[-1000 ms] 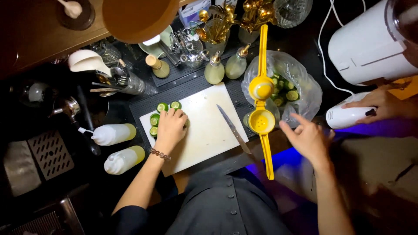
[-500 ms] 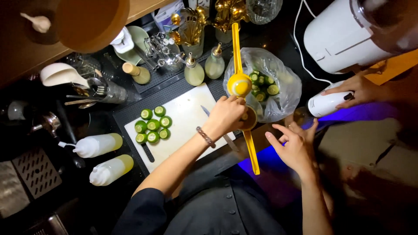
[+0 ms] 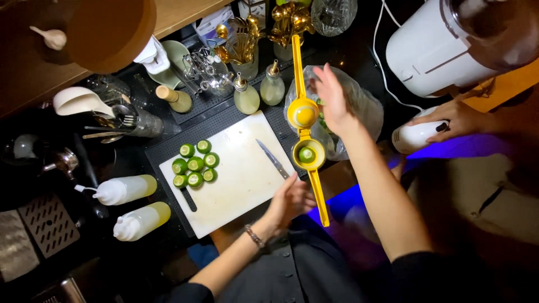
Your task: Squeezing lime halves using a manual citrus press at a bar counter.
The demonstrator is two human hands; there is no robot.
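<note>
A yellow hand squeezer (image 3: 307, 134) lies open across the right edge of a white cutting board (image 3: 241, 188). A green lime half (image 3: 306, 154) sits in its lower cup. My left hand (image 3: 292, 199) curls against the lower handle near the board's front corner. My right hand (image 3: 332, 101) is raised with fingers apart beside the upper handle, over a clear plastic bag (image 3: 368, 106) of limes. Several cut lime halves (image 3: 195, 164) are grouped on the board's left side. A knife (image 3: 273, 159) lies on the board between them and the squeezer.
Two squeeze bottles (image 3: 126, 189) lie left of the board. Glass bottles (image 3: 247, 98), gold utensils and jars stand behind it. A large white appliance (image 3: 443, 45) is at the far right. Another person's hand (image 3: 449, 119) holds a white handheld device (image 3: 412, 137).
My left hand drew back from the squeezer's cup to the lower handle, leaving a lime half in the cup. My right hand rose from the counter front to beside the upper handle.
</note>
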